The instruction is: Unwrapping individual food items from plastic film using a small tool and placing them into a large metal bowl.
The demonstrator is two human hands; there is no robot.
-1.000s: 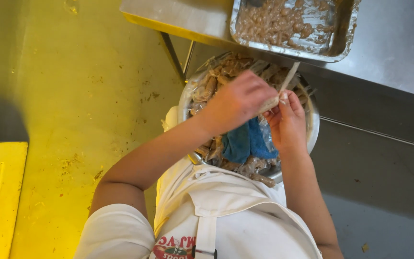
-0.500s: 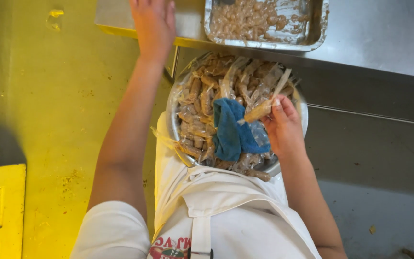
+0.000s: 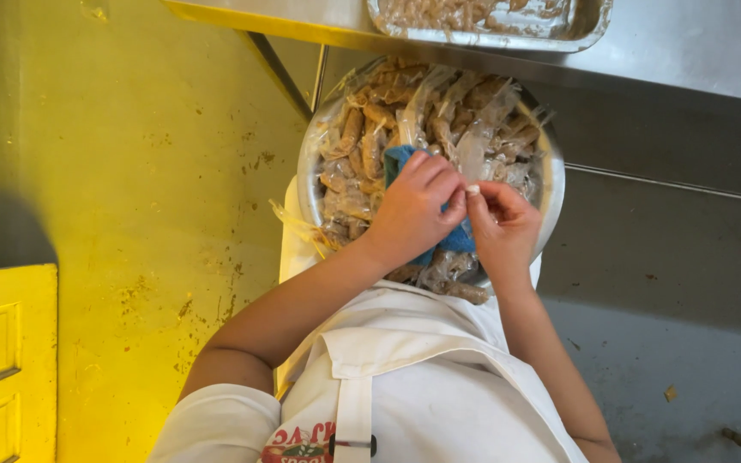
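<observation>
Round metal bowl (image 3: 551, 184) held in lap, filled with small clear plastic packets of brown food (image 3: 439, 120). Blue cloth (image 3: 398, 159) laid on packets, near centre, partly hidden under hands. Left hand (image 3: 413, 210) curled over cloth, fingers bent together — whether anything is pinched cannot be told. Right hand (image 3: 501, 225) just beside, fingertips pinched together, touching left fingertips; item between them too small to identify. Step judged: handling of one small item above bowl. Foil tray of brown food (image 3: 589, 26) noted on steel bench (image 3: 696, 51) beyond bowl.
</observation>
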